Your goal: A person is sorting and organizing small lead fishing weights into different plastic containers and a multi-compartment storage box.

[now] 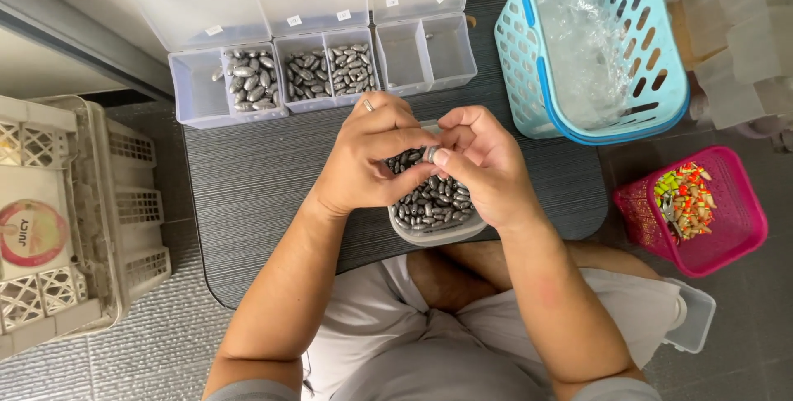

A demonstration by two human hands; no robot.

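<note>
**Sorting little lead sinkers, both hands busy**

One grey sinker (pixel 430 154) pinched between fingertips of left hand (pixel 363 157) and right hand (pixel 483 166), both grips closed on it, right above the clear tub (pixel 438 234) full of the same sinkers at the worktop's (pixel 248 194) near edge. Along the far edge, open compartment boxes (pixel 322 71), partly filled. Off the right side, blue basket (pixel 595 46) and pink basket (pixel 702 211) of colourful floats.

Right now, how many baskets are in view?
3: a blue basket at upper right holding clear plastic, a pink basket at right with colourful bits, and a beige basket at left, partly cut off.
</note>
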